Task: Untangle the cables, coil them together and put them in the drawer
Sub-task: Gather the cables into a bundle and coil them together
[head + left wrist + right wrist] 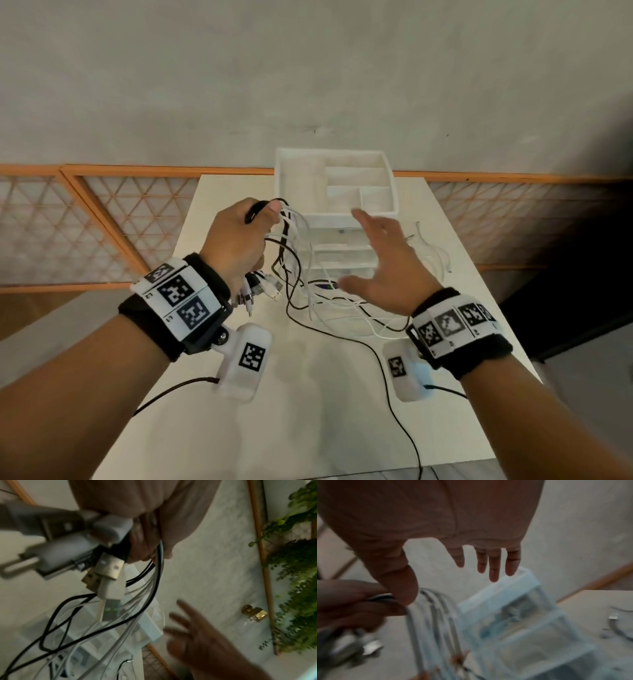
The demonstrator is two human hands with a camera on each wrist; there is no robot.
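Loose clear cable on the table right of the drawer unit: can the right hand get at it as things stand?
Probably yes. The right hand is open and holds nothing, and the loose clear cable lies just beyond it on bare table; the left hand holds the cable bundle clear.

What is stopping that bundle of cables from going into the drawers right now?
The drawers of the clear organizer look closed, so one must be pulled out. The cables still trail loose over the table, uncoiled, from the left hand. The right hand is free.

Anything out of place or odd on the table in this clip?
One clear cable lies alone on the white table, right of the white drawer organiser, apart from the black and white cable bundle gripped by the left hand. The right hand hovers open.
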